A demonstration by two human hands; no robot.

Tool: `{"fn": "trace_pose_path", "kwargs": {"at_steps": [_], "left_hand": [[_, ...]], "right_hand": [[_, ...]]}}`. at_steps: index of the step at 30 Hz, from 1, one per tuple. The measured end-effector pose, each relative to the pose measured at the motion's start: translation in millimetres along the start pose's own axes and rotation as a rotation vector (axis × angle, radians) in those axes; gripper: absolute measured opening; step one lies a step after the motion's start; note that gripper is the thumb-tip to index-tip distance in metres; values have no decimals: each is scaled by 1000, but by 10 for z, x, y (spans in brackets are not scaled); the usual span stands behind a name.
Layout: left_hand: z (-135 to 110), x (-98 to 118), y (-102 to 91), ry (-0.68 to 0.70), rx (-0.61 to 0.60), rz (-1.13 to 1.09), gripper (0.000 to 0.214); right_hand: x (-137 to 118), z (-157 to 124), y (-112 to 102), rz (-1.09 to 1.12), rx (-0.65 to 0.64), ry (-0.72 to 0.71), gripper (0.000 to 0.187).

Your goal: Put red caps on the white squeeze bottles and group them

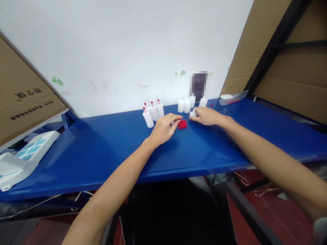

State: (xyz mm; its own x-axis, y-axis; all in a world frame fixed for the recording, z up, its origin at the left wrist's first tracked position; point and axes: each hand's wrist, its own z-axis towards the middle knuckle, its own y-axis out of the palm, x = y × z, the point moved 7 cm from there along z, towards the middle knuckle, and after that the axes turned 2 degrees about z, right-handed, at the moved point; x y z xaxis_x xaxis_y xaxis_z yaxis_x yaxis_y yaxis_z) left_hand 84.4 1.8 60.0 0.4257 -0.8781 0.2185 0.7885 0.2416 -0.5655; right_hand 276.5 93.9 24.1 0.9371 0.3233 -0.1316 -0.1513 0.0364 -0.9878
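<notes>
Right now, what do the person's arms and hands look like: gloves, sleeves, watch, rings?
The left hand and right hand are bare: no gloves, and no ring or watch that I can see. Both forearms are uncovered, no sleeve in view. A pale grey patch by the right arm at the bottom corner is too blurred to identify.
</notes>
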Motion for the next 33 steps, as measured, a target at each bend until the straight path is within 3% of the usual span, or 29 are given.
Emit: {"fn": "trace_pose_path", "kwargs": {"at_steps": [4, 7, 10, 14, 21, 33], "left_hand": [[11, 9, -109, 0, 157, 9, 12], [22, 8, -198, -27, 261, 27, 12], [35, 23, -219, -36, 267, 40, 13], [34, 32, -204, -49, 246, 72, 15], [21, 19, -181, -37, 214, 74, 13], [10, 56, -164, 4, 187, 64, 13]], "right_hand": [[-133, -114, -256, 89, 238, -18, 47], [-341, -218, -427, 208, 424, -166, 40], [-555, -307, -504, 325, 509, -364, 32], [-736, -375, -485, 355, 495, -489, 33], [-809, -408, -411, 306, 457, -453, 32], [-886, -399, -354, 524, 327, -618, 22]]}}
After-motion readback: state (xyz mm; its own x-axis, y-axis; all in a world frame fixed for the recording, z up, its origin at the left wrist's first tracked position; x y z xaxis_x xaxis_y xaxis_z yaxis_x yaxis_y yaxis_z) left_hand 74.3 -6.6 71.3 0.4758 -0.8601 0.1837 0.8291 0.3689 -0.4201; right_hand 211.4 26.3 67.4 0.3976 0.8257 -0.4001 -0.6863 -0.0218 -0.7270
